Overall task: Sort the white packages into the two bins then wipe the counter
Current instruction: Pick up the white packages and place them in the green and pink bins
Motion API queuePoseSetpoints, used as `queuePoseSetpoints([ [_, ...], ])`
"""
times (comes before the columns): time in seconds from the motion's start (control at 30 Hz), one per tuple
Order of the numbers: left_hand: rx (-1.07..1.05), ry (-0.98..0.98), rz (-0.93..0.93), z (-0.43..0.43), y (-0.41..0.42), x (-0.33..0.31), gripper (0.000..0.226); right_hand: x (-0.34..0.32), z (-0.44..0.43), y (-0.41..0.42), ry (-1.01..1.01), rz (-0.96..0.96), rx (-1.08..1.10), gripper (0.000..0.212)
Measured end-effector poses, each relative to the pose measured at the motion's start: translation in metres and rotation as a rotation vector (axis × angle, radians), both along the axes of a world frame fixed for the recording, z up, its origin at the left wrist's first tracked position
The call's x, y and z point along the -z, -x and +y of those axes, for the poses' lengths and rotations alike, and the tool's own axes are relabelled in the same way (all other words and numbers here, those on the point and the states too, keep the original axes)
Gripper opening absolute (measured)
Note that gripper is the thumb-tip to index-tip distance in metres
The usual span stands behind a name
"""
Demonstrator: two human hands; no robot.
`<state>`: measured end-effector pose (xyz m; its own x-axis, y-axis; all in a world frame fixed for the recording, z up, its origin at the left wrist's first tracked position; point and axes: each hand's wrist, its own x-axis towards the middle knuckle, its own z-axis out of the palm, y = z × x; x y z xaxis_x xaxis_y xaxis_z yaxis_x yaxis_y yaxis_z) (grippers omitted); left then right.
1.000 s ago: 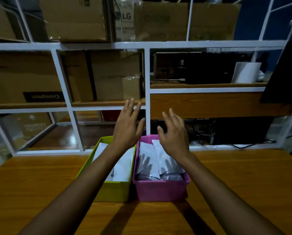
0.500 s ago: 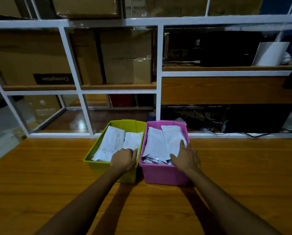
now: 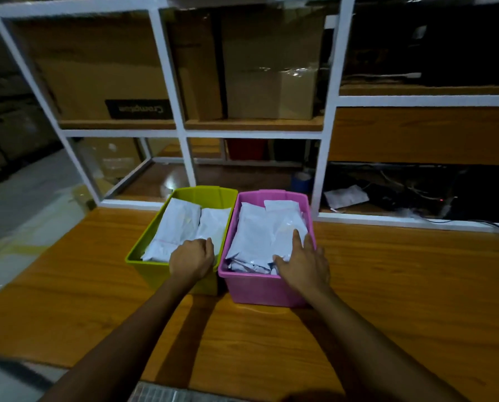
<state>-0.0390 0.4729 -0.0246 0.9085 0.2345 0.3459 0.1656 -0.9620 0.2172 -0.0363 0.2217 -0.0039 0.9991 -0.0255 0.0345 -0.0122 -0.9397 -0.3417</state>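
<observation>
A green bin (image 3: 204,195) and a pink bin (image 3: 260,288) stand side by side on the wooden counter (image 3: 402,285), against the shelf frame. White packages (image 3: 178,224) fill the green bin, and more white packages (image 3: 257,233) fill the pink one. My left hand (image 3: 191,261) sits at the green bin's near right corner, fingers curled over the rim and onto the packages. My right hand (image 3: 303,265) lies over the pink bin's near right corner, fingers spread flat on the packages.
A white shelf frame (image 3: 326,111) rises right behind the bins, with cardboard boxes (image 3: 268,68) on it. On the low shelf lie a blue tape roll (image 3: 300,181), a loose white package (image 3: 345,195) and cables (image 3: 416,190). Bare counter stretches left, right and in front.
Both hands came down from above the bins onto their near ends a second ago. Since half a second ago they have stayed put, while the view has tilted down and closer.
</observation>
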Motion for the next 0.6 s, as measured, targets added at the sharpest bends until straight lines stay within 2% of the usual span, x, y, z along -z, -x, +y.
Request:
queuePoseSetpoints([
  [0.27, -0.202, 0.089, -0.019, 0.105, 0.035, 0.004, 0.053, 0.006, 0.109, -0.002, 0.010, -0.014, -0.101, 0.082],
  [0.6, -0.239, 0.094, -0.064, 0.262, 0.041, 0.000, 0.051, 0.004, 0.273, -0.009, 0.021, -0.010, -0.119, 0.079],
])
